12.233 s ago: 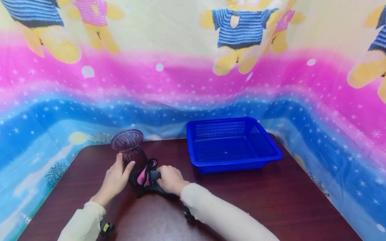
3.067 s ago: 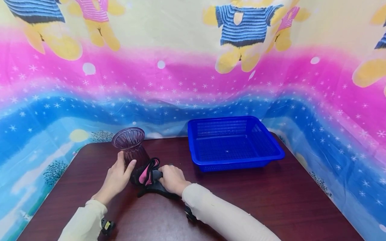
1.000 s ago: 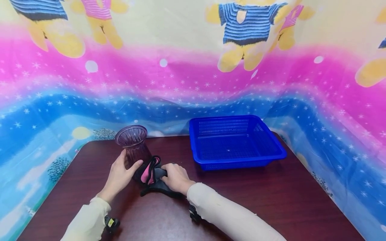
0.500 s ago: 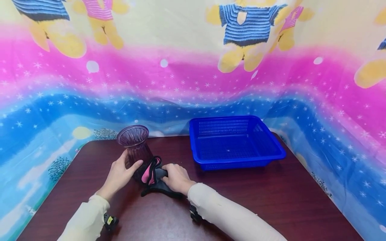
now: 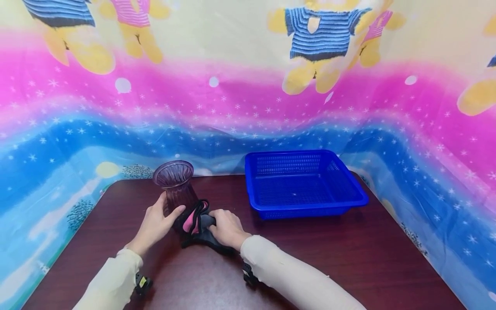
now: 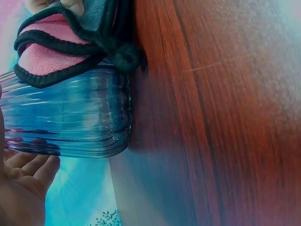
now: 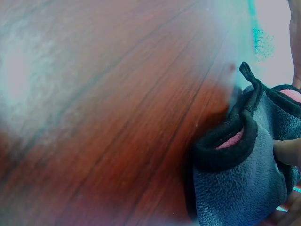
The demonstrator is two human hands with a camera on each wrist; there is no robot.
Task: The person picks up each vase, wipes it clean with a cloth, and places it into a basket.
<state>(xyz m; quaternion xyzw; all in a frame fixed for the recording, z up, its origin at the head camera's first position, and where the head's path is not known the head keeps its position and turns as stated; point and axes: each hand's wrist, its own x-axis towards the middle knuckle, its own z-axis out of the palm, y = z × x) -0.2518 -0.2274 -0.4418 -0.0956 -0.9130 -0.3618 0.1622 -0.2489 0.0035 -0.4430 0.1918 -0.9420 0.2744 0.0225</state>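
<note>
- Head view: the left hand [image 5: 156, 221] curls its grip round the lower body of the ribbed purple vase [image 5: 175, 186], thumb on the near side, and the vase stands upright on the dark surface [image 5: 329, 254]. The right hand [image 5: 226, 228] presses a grey fleece cloth [image 5: 199, 228] with black edging and a pink lining against the foot of the vase, fingers bent over the fabric. A blue basket [image 5: 304, 183] sits well apart to the right.
- Left wrist view: the vase [image 6: 66, 117] shows ribbed and clear, the cloth [image 6: 70, 47] bunched against its side, and the left hand's fingertips [image 6: 33, 167] touch the glass. To wipe well, I judge the left grip should stay low and firm so the glass cannot tip.
- Right wrist view: the cloth [image 7: 244, 174] lies folded on the surface, one fingertip [image 7: 287, 151] on it. Rubbing along the ribs would probably reach the grooves best.
</note>
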